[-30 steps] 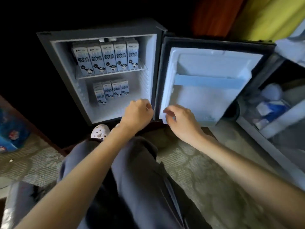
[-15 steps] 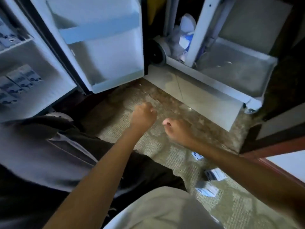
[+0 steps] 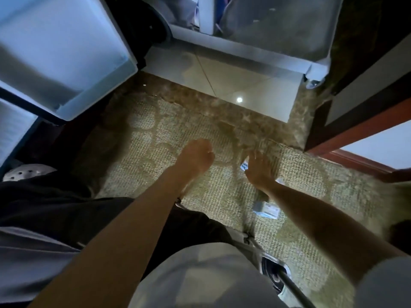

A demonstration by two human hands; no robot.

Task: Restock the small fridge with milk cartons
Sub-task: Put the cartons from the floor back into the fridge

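Head view: the left hand (image 3: 196,157) is curled into an empty fist above a coarse, looped beige carpet (image 3: 300,174). At 3 o'clock of it, the right hand (image 3: 259,167) spreads flat, fingers open, over a blurred milk carton (image 3: 244,166) lying on the pile. Another boxy carton (image 3: 266,210) lies at 6 o'clock. The smooth white fridge door (image 3: 66,63) stands open at 10 o'clock; glossy tile (image 3: 233,83) lies at 12.

we see a patterned beige carpet (image 3: 200,134) meeting a strip of brown marble threshold (image 3: 222,112) and glossy pale floor tiles (image 3: 233,81). a white perforated clog (image 3: 26,172) pokes out at left beside dark trousers (image 3: 55,210). a red-brown wooden frame (image 3: 355,127) runs along the right.
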